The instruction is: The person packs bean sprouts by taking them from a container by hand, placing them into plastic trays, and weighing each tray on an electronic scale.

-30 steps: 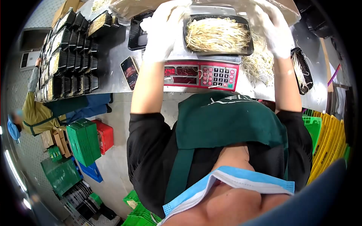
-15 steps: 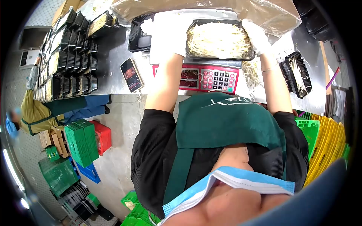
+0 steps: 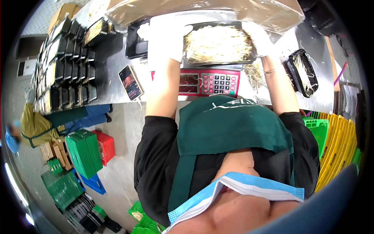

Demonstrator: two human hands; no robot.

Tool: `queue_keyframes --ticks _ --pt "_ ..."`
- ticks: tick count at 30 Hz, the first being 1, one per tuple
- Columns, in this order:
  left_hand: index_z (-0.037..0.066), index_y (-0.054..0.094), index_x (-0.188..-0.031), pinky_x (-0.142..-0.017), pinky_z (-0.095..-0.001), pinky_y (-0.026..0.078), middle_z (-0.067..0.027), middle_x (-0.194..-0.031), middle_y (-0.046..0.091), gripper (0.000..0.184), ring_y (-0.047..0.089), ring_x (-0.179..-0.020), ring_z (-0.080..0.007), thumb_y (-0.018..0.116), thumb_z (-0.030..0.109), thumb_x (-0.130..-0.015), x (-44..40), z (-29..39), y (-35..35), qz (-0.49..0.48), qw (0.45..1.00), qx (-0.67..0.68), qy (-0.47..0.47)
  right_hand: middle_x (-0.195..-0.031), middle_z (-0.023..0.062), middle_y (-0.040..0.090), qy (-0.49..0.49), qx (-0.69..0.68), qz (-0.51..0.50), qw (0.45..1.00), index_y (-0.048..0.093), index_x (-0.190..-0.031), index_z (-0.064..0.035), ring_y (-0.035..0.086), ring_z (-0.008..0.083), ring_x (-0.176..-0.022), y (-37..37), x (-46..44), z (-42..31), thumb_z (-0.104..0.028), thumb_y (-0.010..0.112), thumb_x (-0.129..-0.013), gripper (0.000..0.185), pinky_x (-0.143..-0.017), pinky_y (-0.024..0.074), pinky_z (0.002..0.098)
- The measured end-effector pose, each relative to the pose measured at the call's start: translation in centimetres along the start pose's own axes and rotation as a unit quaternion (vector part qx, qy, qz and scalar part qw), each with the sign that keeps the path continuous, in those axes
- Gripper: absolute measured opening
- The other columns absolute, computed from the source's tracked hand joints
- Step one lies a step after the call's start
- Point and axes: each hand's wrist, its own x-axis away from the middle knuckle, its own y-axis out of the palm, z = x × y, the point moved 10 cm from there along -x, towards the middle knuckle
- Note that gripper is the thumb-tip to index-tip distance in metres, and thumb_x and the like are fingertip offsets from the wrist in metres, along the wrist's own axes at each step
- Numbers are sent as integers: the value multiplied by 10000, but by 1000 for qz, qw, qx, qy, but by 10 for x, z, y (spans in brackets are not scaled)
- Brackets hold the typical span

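Note:
A black plastic tray [image 3: 218, 63] full of pale bean sprouts [image 3: 218, 43] lies across the top of a red electronic scale [image 3: 237, 81], between my hands. Whether it rests on the scale or is slightly raised, I cannot tell. My left hand [image 3: 176, 41], in a white glove, holds the tray's left end; glare washes out most of its fingers. Around the right end closes my right hand [image 3: 259, 39], also gloved. Loose sprouts [image 3: 254, 74] lie beside the scale under my right wrist.
Stacked filled trays [image 3: 66, 70] stand at the left, with a co-worker [image 3: 37, 123] beyond. A phone [image 3: 130, 84] with a cable lies left of the scale. Another black tray [image 3: 134, 43] sits behind it. A smaller sprout tray [image 3: 303, 74] is at right; clear plastic film [image 3: 269, 15] spans the back.
The view has shifted slightly, so the table's things appear a little further left. Both hands keep hold of the tray's ends. The co-worker's arm has lowered a little.

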Motion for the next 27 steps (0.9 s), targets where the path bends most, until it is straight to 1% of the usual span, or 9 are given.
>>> queue_keyframes --ticks 5,7,9,12,14,19,22,25,27 --pt "87 627 -1081 -986 -480 324 -141 -1119 556 420 486 -1091 -302 639 396 -795 -8 -21 49 -42 999 29 0 -945 33 618 -1 7 33 999 634 -964 -16 553 94 -866 2 8 -18 -168 577 -885 180 -778 456 256" --pt "86 619 -1086 -977 -452 347 -139 -1130 546 401 484 -1084 -308 632 375 -809 -4 -21 47 -39 999 9 -5 -956 53 616 -24 255 51 965 638 -985 -16 546 90 -881 -1 9 -30 -198 590 -888 211 -778 450 256" --pt "76 597 -1109 -925 -475 353 -134 -1104 557 361 499 -1051 -303 612 304 -829 2 -37 55 -62 984 164 11 -950 69 611 27 196 95 976 636 -1001 -18 539 88 -893 -7 39 -55 -230 607 -889 242 -773 444 261" --pt "36 546 -1150 -753 -417 438 -142 -1092 573 354 559 -944 -269 590 195 -837 46 -9 -4 -129 715 659 -192 -728 63 602 43 128 26 990 666 -924 -10 567 115 -710 1 72 -71 -302 635 -867 299 -654 463 254" --pt "9 513 -1178 -639 -379 495 -147 -1084 584 360 599 -872 -246 575 122 -842 79 16 -9 -130 603 741 -266 -590 -1 542 171 110 -20 979 681 -812 -43 506 68 -553 14 95 -45 -278 631 -872 248 -489 391 221" --pt "-90 546 -1108 -360 -275 507 -159 -877 645 359 643 -571 -215 618 125 -829 106 29 15 -110 516 786 -321 -517 -39 485 116 -154 117 974 623 -638 -72 376 53 -431 22 102 -19 -260 640 -866 297 -418 307 218" --pt "-86 541 -1123 -426 -302 530 -154 -874 657 371 640 -541 -232 618 130 -831 111 23 20 -136 519 777 -328 -489 -21 492 210 -154 65 963 603 -616 -73 405 88 -393 29 108 -39 -295 657 -848 325 -417 344 248" --pt "-71 597 -1024 -540 -281 530 -153 -868 670 305 657 -631 -195 614 176 -847 127 10 23 -170 463 811 -315 -666 73 621 72 470 -45 879 642 -764 -43 586 183 -562 4 75 -55 -374 618 -860 346 -561 471 298" --pt "-55 638 -942 -658 -253 514 -129 -832 682 304 653 -707 -139 625 236 -857 130 36 13 -352 486 771 -214 -932 154 648 -129 465 159 861 641 -965 -28 632 258 -868 5 53 -143 -453 563 -868 443 -787 487 346"
